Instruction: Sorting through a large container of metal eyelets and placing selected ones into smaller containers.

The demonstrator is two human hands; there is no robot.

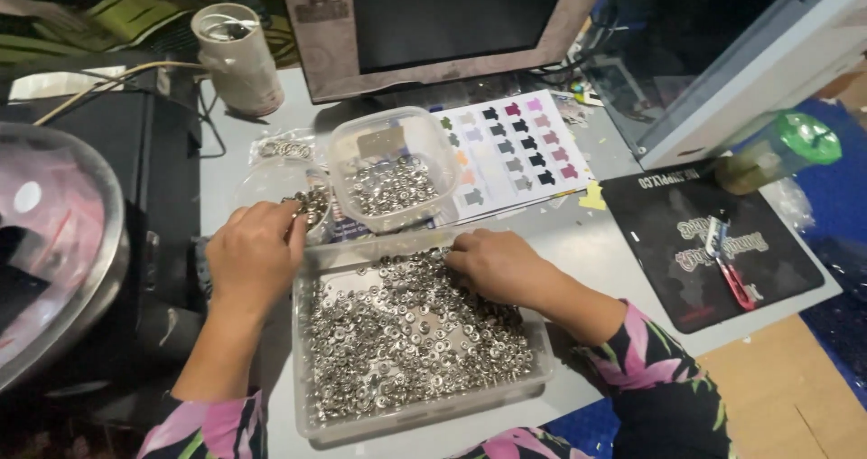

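Looking down from the head view, the right hand point(495, 265) is resting inside the large clear tray point(542, 369) near the table's point(587, 242) front edge, fingers curled together and pressing into the silver snap fasteners point(406, 341) along the tray's far side; whether they are pinching one cannot be told. The left hand point(253, 256) is sitting at the tray's far left corner, fingertips closing on a small cluster of fasteners point(314, 206). A smaller clear tub point(393, 165), also holding fasteners, is standing just behind the tray. A colour chart sheet point(515, 147) is lying beside the tub, toward the monitor point(442, 25).
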